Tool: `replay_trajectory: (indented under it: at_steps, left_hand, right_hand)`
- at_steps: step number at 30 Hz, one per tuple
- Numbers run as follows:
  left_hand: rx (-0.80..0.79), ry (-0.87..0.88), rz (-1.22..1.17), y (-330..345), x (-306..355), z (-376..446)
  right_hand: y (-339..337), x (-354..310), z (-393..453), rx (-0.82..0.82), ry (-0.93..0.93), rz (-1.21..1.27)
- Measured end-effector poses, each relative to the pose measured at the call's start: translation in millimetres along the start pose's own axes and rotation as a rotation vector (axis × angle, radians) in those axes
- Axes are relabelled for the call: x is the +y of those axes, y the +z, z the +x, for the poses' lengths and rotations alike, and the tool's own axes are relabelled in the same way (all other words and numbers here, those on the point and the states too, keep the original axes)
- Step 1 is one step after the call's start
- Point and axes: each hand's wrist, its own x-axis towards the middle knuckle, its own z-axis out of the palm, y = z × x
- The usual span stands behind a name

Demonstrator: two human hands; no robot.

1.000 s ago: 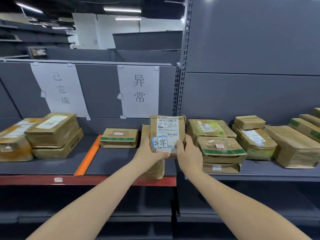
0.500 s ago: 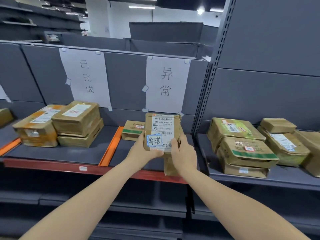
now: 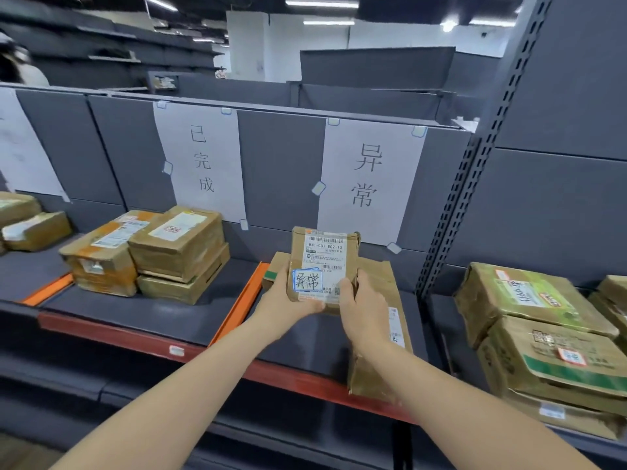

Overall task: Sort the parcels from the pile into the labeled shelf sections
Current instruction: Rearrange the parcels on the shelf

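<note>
Head view: both hands, left hand and right hand, clamp the small taped parcel by its lower corners above the shelf front edge, probably light, stiff, slightly slick.

A small brown parcel with a white barcode label and a blue-edged sticker handwritten 异常 is held upright below the 异常 sign, label facing the camera. A long brown parcel is laid flat below that sign, and a green-striped one behind. The pile is stacked right of the sign.
</note>
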Motion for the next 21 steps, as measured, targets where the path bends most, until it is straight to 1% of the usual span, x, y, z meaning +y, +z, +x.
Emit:
replay_trajectory:
  at_steps: [2,5,12,17,21]
  left_hand:
    - [-0.001,0.011,-0.015,1,-4,10]
    - [-0.048,0.029,0.008,-2,-12,24]
    - [-0.064,-0.007,0.073,-15,-37,68]
    - [-0.143,-0.033,0.102,-28,-57,100]
    - [-0.160,-0.042,0.122,-41,-68,124]
  right_hand:
    - [6,4,10,-0.026,0.015,-0.012]
    - [16,8,23,-0.048,0.028,-0.064]
    - [41,7,56,-0.097,0.057,-0.172]
    - [62,8,77,-0.105,0.120,-0.233]
    - [81,8,96,-0.107,0.169,-0.278]
